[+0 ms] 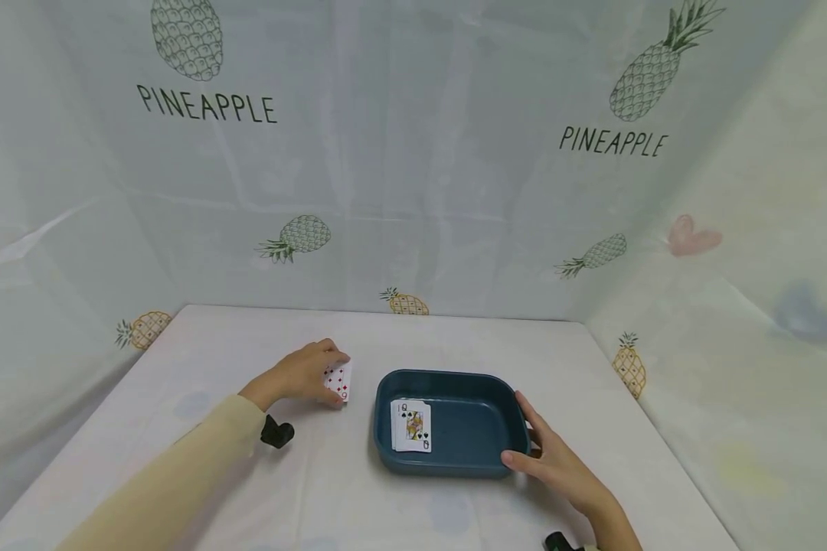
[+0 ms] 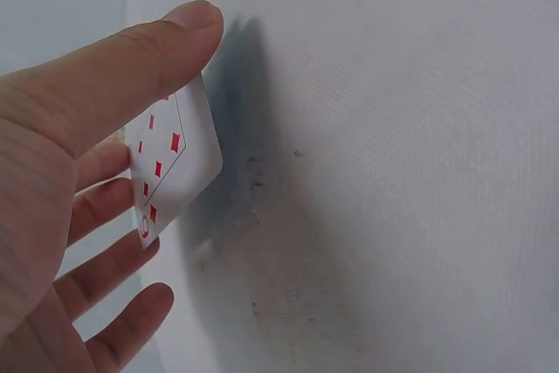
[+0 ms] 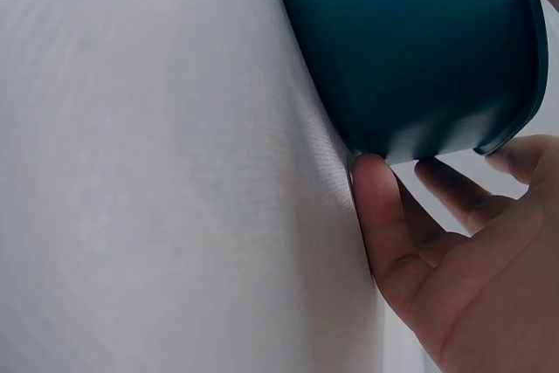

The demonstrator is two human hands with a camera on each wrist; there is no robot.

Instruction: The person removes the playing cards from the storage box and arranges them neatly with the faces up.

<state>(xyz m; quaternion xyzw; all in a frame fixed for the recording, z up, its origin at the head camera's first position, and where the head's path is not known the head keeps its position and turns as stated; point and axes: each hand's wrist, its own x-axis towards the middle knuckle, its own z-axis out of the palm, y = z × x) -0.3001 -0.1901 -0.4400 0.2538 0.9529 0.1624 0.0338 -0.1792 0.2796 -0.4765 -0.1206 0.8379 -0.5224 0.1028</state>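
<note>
My left hand [image 1: 303,373] pinches a white playing card [image 1: 340,380] with red diamonds, left of the tray. In the left wrist view the card [image 2: 182,150] tilts between the thumb and the fingers; whether it is a single card cannot be told. At the tray's right end, my right hand [image 1: 558,463] grips the blue tray [image 1: 448,466], thumb near the front corner and fingers along the side. The right wrist view shows fingertips against the tray's outer wall [image 3: 410,58]. Inside the tray, at its left, lies a small stack of cards [image 1: 411,426], queen of spades on top.
A white cloth covers the table [image 1: 344,505]. Behind and at the sides hang cloth sheets [image 1: 420,153] printed with pineapples. A black wrist-worn piece [image 1: 277,432] shows by the left cuff, and another black piece [image 1: 558,542] by the right wrist.
</note>
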